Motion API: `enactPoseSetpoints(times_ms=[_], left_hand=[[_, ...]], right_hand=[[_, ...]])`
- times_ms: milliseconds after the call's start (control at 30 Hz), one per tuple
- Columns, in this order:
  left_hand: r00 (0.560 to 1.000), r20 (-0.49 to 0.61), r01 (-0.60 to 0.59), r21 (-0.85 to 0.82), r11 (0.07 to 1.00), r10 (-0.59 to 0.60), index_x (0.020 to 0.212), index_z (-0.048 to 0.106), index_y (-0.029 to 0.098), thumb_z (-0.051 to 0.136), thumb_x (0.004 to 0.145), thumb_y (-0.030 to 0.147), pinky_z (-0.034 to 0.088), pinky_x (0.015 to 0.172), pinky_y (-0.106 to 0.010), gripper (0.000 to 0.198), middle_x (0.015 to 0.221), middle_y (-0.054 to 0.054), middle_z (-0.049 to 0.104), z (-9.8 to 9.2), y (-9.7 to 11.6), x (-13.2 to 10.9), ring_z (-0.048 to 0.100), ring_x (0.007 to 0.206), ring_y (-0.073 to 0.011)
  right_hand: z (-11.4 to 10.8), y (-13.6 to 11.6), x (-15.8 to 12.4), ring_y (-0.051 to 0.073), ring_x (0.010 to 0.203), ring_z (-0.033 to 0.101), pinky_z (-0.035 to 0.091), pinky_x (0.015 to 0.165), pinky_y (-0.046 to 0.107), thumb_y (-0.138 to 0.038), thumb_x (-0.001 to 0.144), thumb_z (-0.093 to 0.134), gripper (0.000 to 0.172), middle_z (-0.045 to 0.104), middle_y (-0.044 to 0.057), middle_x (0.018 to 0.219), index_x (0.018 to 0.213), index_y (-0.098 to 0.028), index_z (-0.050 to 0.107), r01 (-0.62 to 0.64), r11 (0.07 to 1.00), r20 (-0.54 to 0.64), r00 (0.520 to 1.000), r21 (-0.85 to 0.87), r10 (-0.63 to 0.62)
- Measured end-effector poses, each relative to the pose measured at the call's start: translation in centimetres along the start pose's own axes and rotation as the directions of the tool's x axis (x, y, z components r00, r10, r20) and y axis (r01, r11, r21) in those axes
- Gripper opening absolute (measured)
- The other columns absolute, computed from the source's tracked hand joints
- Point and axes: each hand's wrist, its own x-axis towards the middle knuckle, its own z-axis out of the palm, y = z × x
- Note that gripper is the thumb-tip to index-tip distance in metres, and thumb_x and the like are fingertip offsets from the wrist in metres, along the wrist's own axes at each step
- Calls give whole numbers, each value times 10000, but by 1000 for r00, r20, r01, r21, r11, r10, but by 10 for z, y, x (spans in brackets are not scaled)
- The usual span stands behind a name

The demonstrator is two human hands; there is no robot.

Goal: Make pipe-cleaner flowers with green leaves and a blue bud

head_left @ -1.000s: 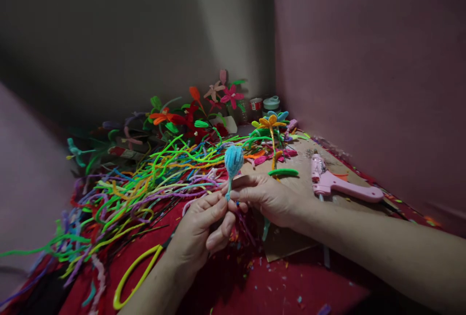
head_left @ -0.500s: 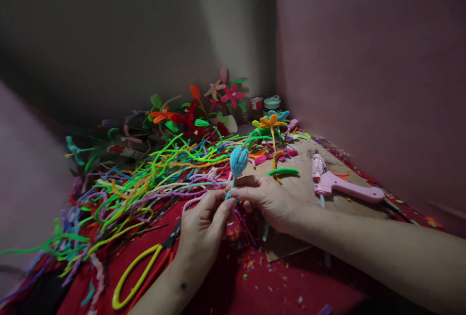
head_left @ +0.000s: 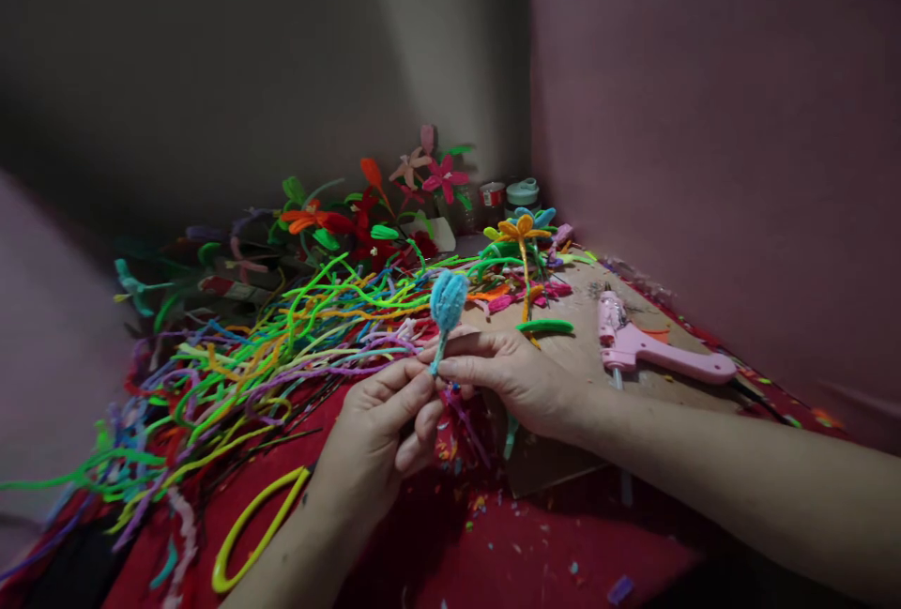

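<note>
A light blue pipe-cleaner bud [head_left: 449, 299] stands upright on a short pale stem between my two hands. My right hand [head_left: 511, 374] pinches the stem below the bud with thumb and forefinger. Lower on the stem, my left hand [head_left: 380, 421] has its thumb and fingertips closed round the bottom end, touching the right fingertips. The very tip of the stem is partly covered by the fingers.
Loose coloured pipe cleaners [head_left: 267, 337] spread over the left. Finished flowers [head_left: 443, 177] stand behind. A pink glue gun [head_left: 662, 353] lies on cardboard at right. Yellow-handled scissors [head_left: 232, 534] rest by my left forearm, and scraps dot the red cloth [head_left: 521, 543].
The blue bud has moved slightly left and up in view. My left hand has turned, with its lower fingers now showing, and its forearm covers more of the scissors.
</note>
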Motion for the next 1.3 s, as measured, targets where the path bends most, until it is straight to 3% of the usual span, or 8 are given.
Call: enactPoseSetpoints(times_ms=[100,200,367,467,833,1067,1200,1300], left_hand=[[999,48,21,-16,1000,-20,716,532,161,638,760,330,172,319,-127,204,434,87,428,0,0,0,198,299,2],[992,-50,-101,173,980,111,715,557,155,633,762,318,236,358,-140,186,493,54,498,5,-2,-3,316,350,-20],[875,-110,-325,589,740,471,853,670,194,646,743,259,366,496,-182,131,598,26,574,6,-9,-6,455,502,-81],[826,-64,-377,677,632,560,866,695,218,650,732,216,382,536,-189,141,605,24,597,4,-10,-7,479,511,-88],[977,-88,-166,275,947,197,737,585,163,621,764,316,324,331,-155,159,520,44,547,9,-4,-5,420,319,-43],[994,-13,-105,217,971,111,692,542,176,569,803,336,305,311,-171,197,499,54,519,10,-2,-6,360,288,-44],[881,-78,-321,627,710,467,821,648,201,616,763,273,395,482,-191,98,625,10,604,2,-12,-3,509,471,-91],[785,4,-372,803,466,619,822,697,214,657,712,213,403,610,-199,117,675,-12,628,-6,-18,1,537,573,-109]], right_hand=[[0,-1,-1,86,635,488,415,693,248,-266,728,664,104,579,-25,683,749,-176,713,33,999,-1,999,-5,-33],[2,-3,-3,90,638,498,419,706,262,-265,740,650,103,568,-30,667,725,-177,702,50,999,-43,998,-3,-50],[5,-5,-5,110,773,536,406,821,283,-260,689,706,86,599,-21,740,714,-180,685,62,995,-183,980,-78,-75],[8,-5,-7,127,852,550,398,885,313,-239,693,699,86,620,-4,800,745,-174,677,42,998,-205,977,-54,-52],[7,-6,-8,121,786,538,425,811,296,-210,733,662,50,594,-7,752,722,-176,697,62,996,-150,986,-68,-71],[1,-2,-6,123,799,556,414,829,303,-233,730,673,69,629,2,789,773,-183,696,83,991,-128,987,-102,-96],[2,2,-8,137,807,570,420,837,331,-274,721,681,107,646,10,791,768,-181,699,25,993,-190,981,-115,-46],[5,3,-9,147,837,568,413,867,348,-259,734,665,98,646,10,794,773,-179,704,5,986,-206,978,-169,-41]])
